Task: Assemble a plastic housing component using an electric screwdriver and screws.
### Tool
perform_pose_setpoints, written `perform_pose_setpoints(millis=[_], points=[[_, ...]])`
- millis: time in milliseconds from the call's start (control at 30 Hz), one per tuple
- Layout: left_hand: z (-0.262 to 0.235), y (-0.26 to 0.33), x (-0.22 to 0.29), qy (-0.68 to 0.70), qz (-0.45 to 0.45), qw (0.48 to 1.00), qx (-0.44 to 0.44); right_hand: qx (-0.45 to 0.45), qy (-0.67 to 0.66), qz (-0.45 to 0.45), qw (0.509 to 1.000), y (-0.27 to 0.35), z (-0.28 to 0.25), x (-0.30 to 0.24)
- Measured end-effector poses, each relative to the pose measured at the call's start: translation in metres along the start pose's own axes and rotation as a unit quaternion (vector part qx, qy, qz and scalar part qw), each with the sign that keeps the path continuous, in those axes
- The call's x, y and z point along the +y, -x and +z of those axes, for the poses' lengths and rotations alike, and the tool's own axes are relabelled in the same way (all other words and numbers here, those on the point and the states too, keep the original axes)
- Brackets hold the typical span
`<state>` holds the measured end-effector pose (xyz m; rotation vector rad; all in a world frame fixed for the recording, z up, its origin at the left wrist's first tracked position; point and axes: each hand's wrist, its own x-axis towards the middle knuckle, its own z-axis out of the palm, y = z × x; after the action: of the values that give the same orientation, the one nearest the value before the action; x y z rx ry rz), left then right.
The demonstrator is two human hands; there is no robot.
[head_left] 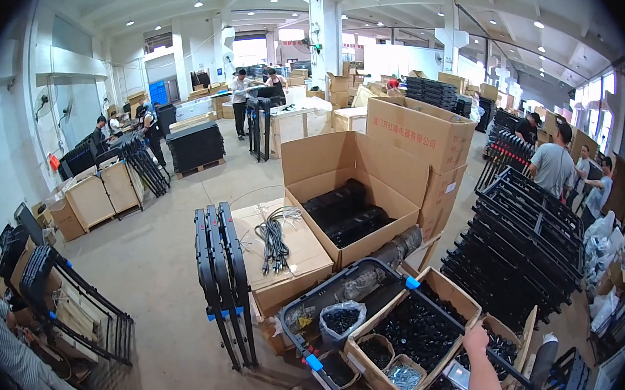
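My right hand (476, 339) reaches up from the lower edge, its fingers curled over a rail of a black frame (432, 302) with blue clips. The rail crosses an open cardboard box (461, 295) filled with small black parts. Beside that box sit a clear bag of black parts (340, 319) and a small box of silvery screws (405, 377). My left hand is out of view.
A large open carton (324, 157) holds black pieces. A cable bundle (273, 239) lies on a flat carton. Folded black frames (223, 277) stand to the left, and stacked frames (525, 250) fill the right. People (551, 163) work at the right, another person (15, 362) at the left.
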<state>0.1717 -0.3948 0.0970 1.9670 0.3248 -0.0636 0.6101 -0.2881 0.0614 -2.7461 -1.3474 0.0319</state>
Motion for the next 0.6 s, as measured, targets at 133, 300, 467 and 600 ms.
perform_pose_setpoints(millis=[133, 300, 467, 600], points=[[0.013, 0.002, -0.019, 0.052, 0.013, 0.998, 0.031, 0.027, -0.188, 0.035, 0.981, 0.056, -0.005, -0.011], [0.019, 0.002, -0.026, 0.114, 0.026, 0.992, 0.049, -0.074, -0.291, -0.170, 0.939, 0.209, 0.024, -0.030], [-0.015, 0.005, -0.050, -0.054, -0.038, 0.976, 0.206, -0.259, -0.340, -0.258, 0.867, 0.327, -0.016, -0.048], [-0.051, 0.016, -0.089, -0.099, -0.038, 0.933, 0.343, -0.360, -0.305, -0.122, 0.873, 0.356, -0.050, -0.063]])
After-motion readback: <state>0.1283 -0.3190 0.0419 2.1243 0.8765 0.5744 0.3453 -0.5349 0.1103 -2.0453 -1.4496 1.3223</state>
